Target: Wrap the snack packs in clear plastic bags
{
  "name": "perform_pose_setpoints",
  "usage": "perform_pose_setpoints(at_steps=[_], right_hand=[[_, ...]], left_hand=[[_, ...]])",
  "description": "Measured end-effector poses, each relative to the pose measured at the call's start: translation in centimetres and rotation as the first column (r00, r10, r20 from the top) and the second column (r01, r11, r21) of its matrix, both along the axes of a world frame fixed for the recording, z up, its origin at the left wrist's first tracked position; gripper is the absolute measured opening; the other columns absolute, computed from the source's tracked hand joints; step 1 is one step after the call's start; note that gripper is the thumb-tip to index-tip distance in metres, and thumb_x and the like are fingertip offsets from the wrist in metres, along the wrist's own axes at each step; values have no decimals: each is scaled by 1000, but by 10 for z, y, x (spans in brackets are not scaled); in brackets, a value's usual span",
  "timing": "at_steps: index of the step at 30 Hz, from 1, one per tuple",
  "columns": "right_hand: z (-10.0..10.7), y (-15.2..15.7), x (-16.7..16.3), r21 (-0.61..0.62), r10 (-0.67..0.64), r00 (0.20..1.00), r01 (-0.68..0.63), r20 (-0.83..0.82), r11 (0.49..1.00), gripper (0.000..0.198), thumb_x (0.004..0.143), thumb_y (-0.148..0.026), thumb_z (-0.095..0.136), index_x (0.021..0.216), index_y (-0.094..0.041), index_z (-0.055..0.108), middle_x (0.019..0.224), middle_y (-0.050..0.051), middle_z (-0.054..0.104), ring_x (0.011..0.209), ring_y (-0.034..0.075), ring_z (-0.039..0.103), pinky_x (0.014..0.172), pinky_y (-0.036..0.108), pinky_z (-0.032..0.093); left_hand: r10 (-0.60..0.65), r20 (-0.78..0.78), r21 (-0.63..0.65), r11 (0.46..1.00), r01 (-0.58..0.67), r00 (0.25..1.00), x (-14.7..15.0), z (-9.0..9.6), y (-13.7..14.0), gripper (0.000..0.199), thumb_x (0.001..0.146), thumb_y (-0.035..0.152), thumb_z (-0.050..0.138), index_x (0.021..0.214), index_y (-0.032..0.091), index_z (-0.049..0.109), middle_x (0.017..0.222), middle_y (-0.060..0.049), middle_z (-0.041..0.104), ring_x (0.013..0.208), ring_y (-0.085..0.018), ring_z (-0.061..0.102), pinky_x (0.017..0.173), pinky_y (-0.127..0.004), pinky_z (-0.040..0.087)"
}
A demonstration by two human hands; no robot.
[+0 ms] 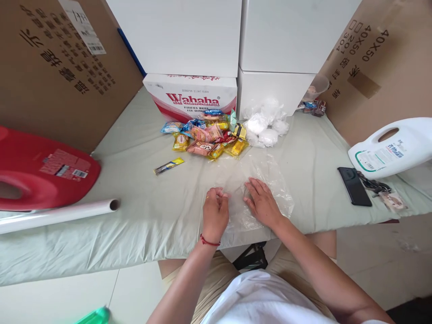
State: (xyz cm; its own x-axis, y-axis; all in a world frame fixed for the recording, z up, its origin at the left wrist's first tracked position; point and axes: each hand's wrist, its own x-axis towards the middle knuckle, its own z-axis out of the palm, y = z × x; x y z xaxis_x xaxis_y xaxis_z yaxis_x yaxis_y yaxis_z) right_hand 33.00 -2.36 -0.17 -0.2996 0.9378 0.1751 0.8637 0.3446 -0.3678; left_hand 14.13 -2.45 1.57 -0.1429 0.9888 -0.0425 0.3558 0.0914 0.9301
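Note:
A clear plastic bag lies spread flat on the cloth-covered table in front of me. My left hand, with a red cord at the wrist, is closed at the bag's left side, fingers curled in on the film. Flat on the bag's middle rests my right hand, its fingers stretched out and holding nothing. Beyond the bag is a heap of small wrapped snacks. Beside the heap sit bundled white plastic bags. One yellow-and-dark snack stick lies apart, left of the bag.
White boxes and cardboard panels wall in the back and sides. At left are a red jug and a white roll. A white detergent bottle, a phone and keys lie at right.

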Motion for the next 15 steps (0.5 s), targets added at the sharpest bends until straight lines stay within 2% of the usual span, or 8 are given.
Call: perform_pose_setpoints(at_steps=[2,5,8,12,15], right_hand=[[-4,-1,3,-14,-22,1000,21,-16,1000,52,106,-41,39,151,-17,50,159,14,44,147,32,38,122,58,31],[-3,-2,4,-26,-17,999,16,-29,1000,51,106,-42,37,149,-20,53,156,13,49,147,31,39,122,58,29],[-2,-1,3,-28,-10,1000,10,-23,1000,50,106,-43,37,146,-19,56,155,12,50,147,31,39,123,57,29],[-3,1,2,-48,-27,999,25,-36,999,50,107,-43,37,145,-18,57,156,12,49,148,31,39,124,58,27],[-1,5,7,-67,-29,994,22,-104,997,51,107,-43,34,143,-16,58,151,14,54,145,30,43,123,57,31]], left_hand=[[21,145,-114,993,-4,989,-2,1,-2,17,95,40,47,92,24,41,102,-5,66,63,-14,64,62,-31,54],[67,209,-239,971,-15,976,-9,-1,-3,21,92,43,51,94,25,39,77,4,61,44,-10,49,44,-24,42],[132,286,-339,940,-28,949,-21,0,-4,38,82,46,67,101,25,42,60,11,48,40,-9,41,40,-21,34],[116,439,-483,867,125,891,-39,11,-5,68,57,45,87,109,18,52,57,12,48,41,-6,38,42,-21,31],[75,421,-508,845,166,904,-49,17,-4,56,49,45,89,87,14,63,59,7,51,46,-5,40,45,-20,30]])
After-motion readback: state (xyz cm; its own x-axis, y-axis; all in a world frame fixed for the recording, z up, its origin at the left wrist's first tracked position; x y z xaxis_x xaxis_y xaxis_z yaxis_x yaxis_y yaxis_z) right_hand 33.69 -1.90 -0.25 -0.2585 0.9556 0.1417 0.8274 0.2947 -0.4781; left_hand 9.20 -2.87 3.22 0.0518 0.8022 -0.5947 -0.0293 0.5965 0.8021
